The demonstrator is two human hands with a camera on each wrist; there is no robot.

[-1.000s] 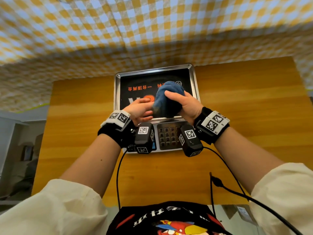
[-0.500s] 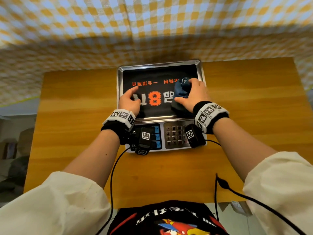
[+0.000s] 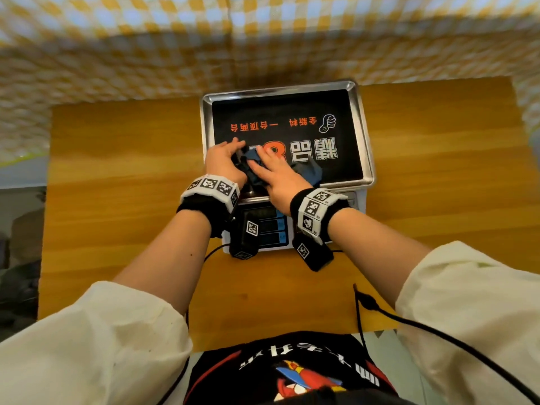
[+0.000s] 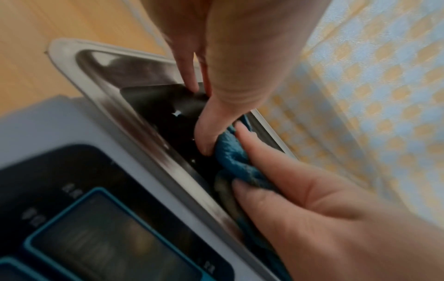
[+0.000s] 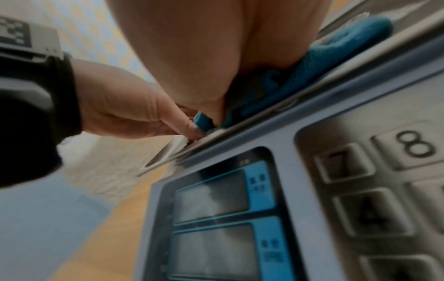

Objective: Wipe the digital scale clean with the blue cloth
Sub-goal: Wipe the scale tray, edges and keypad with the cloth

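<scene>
Pressing flat, the right hand [image 3: 274, 173] pins the soft, bunching blue cloth [image 3: 306, 172] at the digital scale [image 3: 355, 118] pan's seven o'clock; the left hand [image 3: 223, 159] pinches its edge, likely best gripped bunched.

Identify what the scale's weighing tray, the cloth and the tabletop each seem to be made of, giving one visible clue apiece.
Weighing tray: probably stainless steel; shiny, reflective raised rim.
Blue cloth: soft, fuzzy fabric, perhaps microfibre; it bunches under the right hand.
Tabletop: wood or wood-look laminate; smooth, warm grain bands.
</scene>
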